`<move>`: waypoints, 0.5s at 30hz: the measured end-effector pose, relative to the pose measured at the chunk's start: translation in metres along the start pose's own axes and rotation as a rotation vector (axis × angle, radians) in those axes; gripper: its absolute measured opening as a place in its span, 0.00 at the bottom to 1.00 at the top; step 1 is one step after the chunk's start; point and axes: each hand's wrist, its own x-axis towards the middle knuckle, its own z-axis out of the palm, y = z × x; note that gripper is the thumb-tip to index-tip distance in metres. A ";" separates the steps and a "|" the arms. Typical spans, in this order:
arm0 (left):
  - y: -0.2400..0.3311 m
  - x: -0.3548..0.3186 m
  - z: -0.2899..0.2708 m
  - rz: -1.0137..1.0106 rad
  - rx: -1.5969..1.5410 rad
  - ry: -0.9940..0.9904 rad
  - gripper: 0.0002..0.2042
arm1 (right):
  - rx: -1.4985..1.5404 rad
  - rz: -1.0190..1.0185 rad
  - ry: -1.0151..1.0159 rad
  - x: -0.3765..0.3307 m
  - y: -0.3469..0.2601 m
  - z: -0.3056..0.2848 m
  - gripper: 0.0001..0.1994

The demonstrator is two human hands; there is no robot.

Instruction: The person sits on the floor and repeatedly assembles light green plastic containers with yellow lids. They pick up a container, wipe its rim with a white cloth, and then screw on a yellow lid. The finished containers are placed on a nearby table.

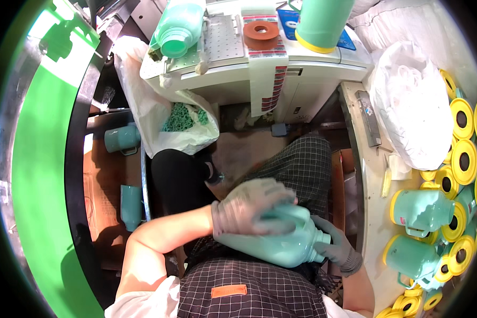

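A mint-green plastic flask shell [281, 245] lies on its side across my lap. My left hand [249, 205], in a grey knit glove, presses on its upper side. My right hand [336, 244], also gloved, wraps around the shell's narrow neck end at the right. Both hands hold the same shell above my checked apron [249, 289].
A white machine [259, 58] stands ahead with two green flask shells [177, 26] and a red ring on top. A white bag of green parts [183, 119] hangs at its left. Several yellow-capped green flasks [421, 209] crowd the bench at right. A green conveyor belt [42, 159] curves along the left.
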 end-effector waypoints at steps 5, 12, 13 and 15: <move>-0.116 0.064 -0.030 -0.566 -0.449 0.662 0.29 | 0.483 -0.203 0.395 -0.034 0.038 -0.017 0.55; -0.326 0.074 -0.013 -0.672 -0.647 0.626 0.38 | -0.348 -0.718 0.930 0.011 0.011 -0.015 0.56; -0.317 0.085 0.005 -0.635 -0.588 0.631 0.37 | -0.466 -0.698 0.977 0.013 0.024 -0.016 0.56; -0.260 0.098 0.033 -0.575 -0.456 0.661 0.37 | -0.536 -0.695 0.965 0.014 0.050 -0.017 0.59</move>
